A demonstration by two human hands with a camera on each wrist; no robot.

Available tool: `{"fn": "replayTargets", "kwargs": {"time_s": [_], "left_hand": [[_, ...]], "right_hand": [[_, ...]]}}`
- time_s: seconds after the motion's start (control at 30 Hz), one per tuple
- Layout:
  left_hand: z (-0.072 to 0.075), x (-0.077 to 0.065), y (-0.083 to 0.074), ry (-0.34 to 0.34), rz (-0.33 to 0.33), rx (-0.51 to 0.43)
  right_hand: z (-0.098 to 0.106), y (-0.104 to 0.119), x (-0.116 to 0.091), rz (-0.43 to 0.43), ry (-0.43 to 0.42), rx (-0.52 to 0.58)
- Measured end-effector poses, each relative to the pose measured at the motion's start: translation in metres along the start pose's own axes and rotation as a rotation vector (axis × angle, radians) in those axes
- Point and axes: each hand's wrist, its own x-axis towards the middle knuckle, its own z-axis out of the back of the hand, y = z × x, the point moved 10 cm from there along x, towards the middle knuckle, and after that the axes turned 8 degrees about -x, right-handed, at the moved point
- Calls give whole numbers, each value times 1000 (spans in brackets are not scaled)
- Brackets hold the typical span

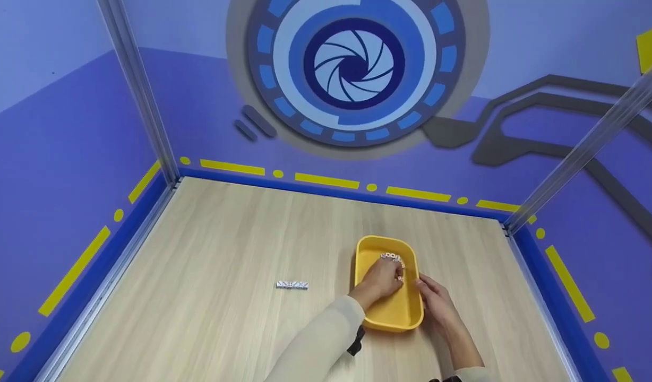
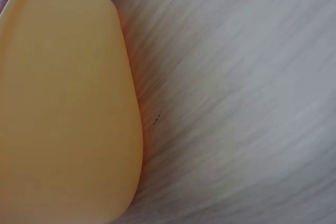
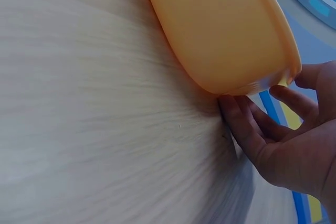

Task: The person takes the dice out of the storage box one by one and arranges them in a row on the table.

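A deep yellow tray [image 1: 391, 320] with rounded corners stands on the table. My left hand [image 1: 383, 278] reaches down inside it, fingers bent downward among small white dice [image 1: 392, 257] with dark marks. The dice curve around the fingertips near the tray's far end; I cannot tell whether any is pinched. At the tray's right side, my right hand [image 1: 437, 301] grips the wall, its thumb at the rim and other fingers low against the outside. The right wrist view shows that hand [image 3: 294, 135] on the tray's corner. The left wrist view shows mostly the tray's outer wall [image 2: 68, 103].
A short straight row of white dice [image 1: 292, 285] lies on the wooden table [image 1: 209, 254], left of the tray. Blue panel walls [image 1: 188, 106] with yellow dashes and metal corner posts [image 1: 140, 90] enclose the table at the back and both sides.
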Motion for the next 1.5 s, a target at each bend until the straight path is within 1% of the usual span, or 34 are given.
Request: {"fn": "replayTargets", "kwargs": {"time_s": [0.23, 0.3, 0.47, 0.57, 0.63, 0.7, 0.77, 0.83, 0.9, 1.0, 1.07, 1.17, 1.3, 1.4, 1.47, 1.5], "left_hand": [[-1, -1, -1, -3, -33, 38], [0, -1, -2, -16, -42, 37], [7, -3, -10, -48, -46, 37], [14, -4, -19, -25, -33, 27], [20, -3, -27, 5, -26, -2], [27, -4, -35, 40, -37, -38], [36, -5, -43, 67, -74, -81], [47, -8, -52, 83, -141, -114], [58, -14, -57, 94, -205, -149], [76, -28, -61, 107, -298, -176], [89, -40, -60, 116, -338, -181], [106, -59, -56, 128, -384, -162], [128, -80, -45, 129, -411, -127], [147, -92, -27, 103, -400, -121], [160, -97, -8, 66, -382, -134], [167, -99, 3, 45, -362, -140]], "right_hand": [[-1, 0, -2, 0, 8, -15], [-2, 0, -2, 4, 4, -2], [-1, 0, -3, 13, -2, -17], [2, -2, -4, 8, -19, -35], [4, -3, -4, 0, -30, -39], [3, -4, -4, -6, -30, -44], [2, -4, -3, -8, -30, -42], [2, -4, -3, -7, -33, -47], [1, -3, -3, -4, -29, -52], [3, -3, -3, -7, -34, -57], [2, -3, -2, -15, -30, -45], [0, -5, -2, -28, -29, -8], [-1, -8, -3, -45, -15, 8], [-2, -8, -4, -48, -14, -6], [-1, -7, -4, -41, -19, -2], [-1, -6, -4, -38, -24, 3]]}}
